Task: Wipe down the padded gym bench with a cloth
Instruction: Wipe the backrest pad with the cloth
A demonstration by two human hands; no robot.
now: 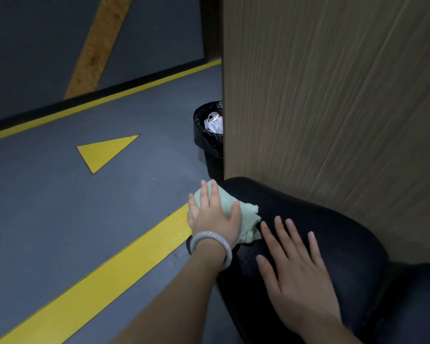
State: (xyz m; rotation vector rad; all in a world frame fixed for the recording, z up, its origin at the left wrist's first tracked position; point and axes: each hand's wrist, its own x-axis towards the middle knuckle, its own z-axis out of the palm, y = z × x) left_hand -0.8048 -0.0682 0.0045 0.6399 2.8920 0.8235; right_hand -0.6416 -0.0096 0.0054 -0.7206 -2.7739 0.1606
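1. Bench (pixel 320 234): black padded counter, long axis running from lower right toward its rounded end beside the wooden panel (pixel 333 95).
2. Cloth (pixel 243 217): pale green, bunched on the bench's left edge near that end.
3. Left hand (pixel 215 217): fingers (pixel 204 194) spread flat, pressing the cloth beneath them.
4. Right hand (pixel 298 276): fingers straight, flat on the bench, fingertips just beside the cloth.

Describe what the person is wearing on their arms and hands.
Both forearms are bare as far as the picture shows: no sleeves or gloves in view. The left hand has a smooth, pale, whitish-grey bangle round the wrist, a plain closed ring. The right hand has no ring, watch or band that shows.
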